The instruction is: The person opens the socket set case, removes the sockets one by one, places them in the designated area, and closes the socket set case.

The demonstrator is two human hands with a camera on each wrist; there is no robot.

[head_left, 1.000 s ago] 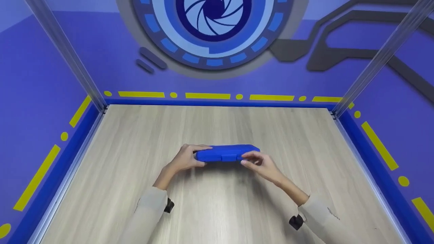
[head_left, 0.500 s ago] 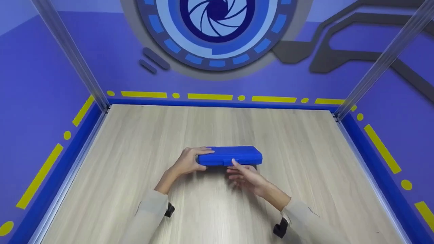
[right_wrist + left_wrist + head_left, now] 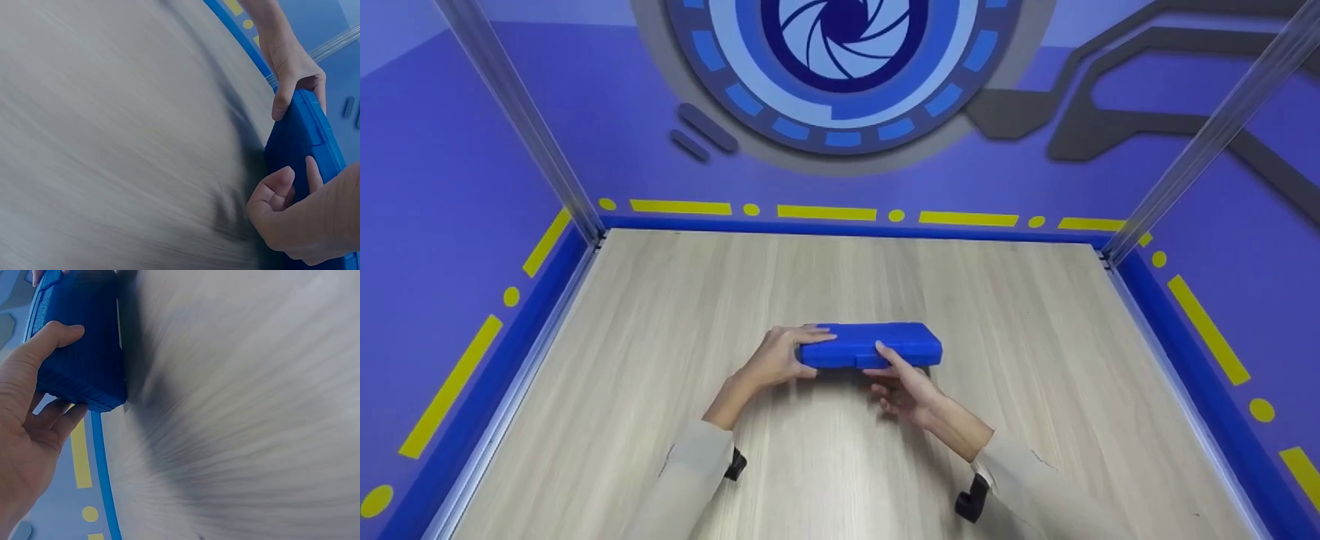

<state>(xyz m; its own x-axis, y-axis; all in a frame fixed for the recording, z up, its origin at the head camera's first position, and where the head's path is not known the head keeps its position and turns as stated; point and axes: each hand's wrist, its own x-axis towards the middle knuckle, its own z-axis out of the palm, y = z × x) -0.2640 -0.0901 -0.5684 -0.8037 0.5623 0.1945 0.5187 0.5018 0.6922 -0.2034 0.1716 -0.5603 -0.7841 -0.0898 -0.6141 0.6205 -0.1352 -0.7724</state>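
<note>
One blue case [image 3: 904,343], oblong, lid closed, held over the middle of the table [image 3: 840,465], its long front side toward the person, a latch [image 3: 866,361] at the centre of that side.

Left hand [image 3: 774,356]: gripping the left end of the case. Fingers laid over the top near the corner, thumb underneath; in the left wrist view the thumb presses across a broad face while the other fingers reach round the end. Forearm angled forward and slightly inward, wrist bent toward the case.

Right hand [image 3: 915,394]: pinching the front edge beside the latch. Thumb raised along the front, its tip above the edge; index finger extended beneath, seen in the right wrist view against the lower face. Remaining fingers loosely curled below, apart from the case. Forearm slanting inward from the right, palm turned toward the left.

Left sleeve [image 3: 694,454]: pale, ending above the wrist, a black device [image 3: 736,465] at its inner side. Right sleeve [image 3: 1027,469]: likewise pale, a second black device [image 3: 973,501] by the cuff.

Back wall [image 3: 817,184]: blue-violet, yellow dashes and dots along the foot, behind the table.
</note>
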